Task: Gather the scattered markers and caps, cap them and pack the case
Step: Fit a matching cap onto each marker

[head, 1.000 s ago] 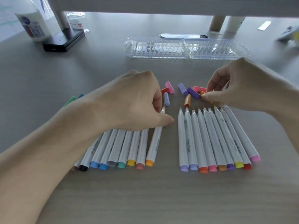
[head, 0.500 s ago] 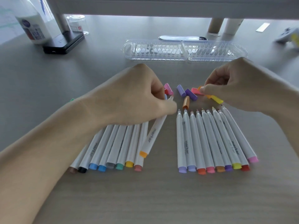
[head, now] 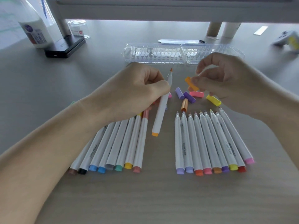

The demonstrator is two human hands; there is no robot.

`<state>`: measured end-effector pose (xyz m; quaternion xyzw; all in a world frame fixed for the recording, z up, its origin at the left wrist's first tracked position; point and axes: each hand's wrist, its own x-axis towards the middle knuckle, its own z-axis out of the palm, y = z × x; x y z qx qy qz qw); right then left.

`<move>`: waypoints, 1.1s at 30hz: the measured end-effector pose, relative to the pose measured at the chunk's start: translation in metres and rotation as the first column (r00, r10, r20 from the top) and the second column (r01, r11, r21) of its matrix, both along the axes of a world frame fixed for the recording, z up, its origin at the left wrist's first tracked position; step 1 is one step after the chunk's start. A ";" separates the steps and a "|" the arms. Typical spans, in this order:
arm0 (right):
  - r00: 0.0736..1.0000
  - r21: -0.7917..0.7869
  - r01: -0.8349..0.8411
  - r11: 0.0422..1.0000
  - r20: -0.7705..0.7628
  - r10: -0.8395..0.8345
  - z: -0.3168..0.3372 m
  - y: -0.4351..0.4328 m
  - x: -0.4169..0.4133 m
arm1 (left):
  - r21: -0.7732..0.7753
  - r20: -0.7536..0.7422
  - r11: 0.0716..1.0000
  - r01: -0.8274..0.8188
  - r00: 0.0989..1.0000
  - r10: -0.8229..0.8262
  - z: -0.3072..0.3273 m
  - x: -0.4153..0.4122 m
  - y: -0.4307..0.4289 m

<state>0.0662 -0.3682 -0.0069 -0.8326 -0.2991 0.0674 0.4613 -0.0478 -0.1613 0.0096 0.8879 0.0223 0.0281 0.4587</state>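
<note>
Left hand (head: 139,91) gripping orange marker (head: 162,105), tip angling far-right toward cap; right hand (head: 226,84) pinching orange cap (head: 191,83) — likely lining up for capping.

Open bench near and to the left; clutter mid-bench

The bench (head: 153,199) in front of both marker rows is bare and wide. A bare lane runs between the left row (head: 113,147) and the right row (head: 208,143), but the marker (head: 161,110) held in the left grip (head: 139,91) slants across its far end. Beyond the lane, loose caps (head: 189,97) lie close together, with the right grip (head: 226,83) and its orange cap (head: 191,84) above them. A narrow bare strip separates them from the case (head: 161,54), which lies crosswise. A low shelf (head: 161,8) overhangs the far bench. A bottle (head: 35,33) and a black base (head: 64,47) stand far left.
</note>
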 end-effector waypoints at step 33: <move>0.968 0.287 0.049 0.957 -0.249 0.025 0.003 0.013 -0.017 | 0.170 0.254 0.985 -0.013 0.967 -0.031 -0.011 0.008 0.014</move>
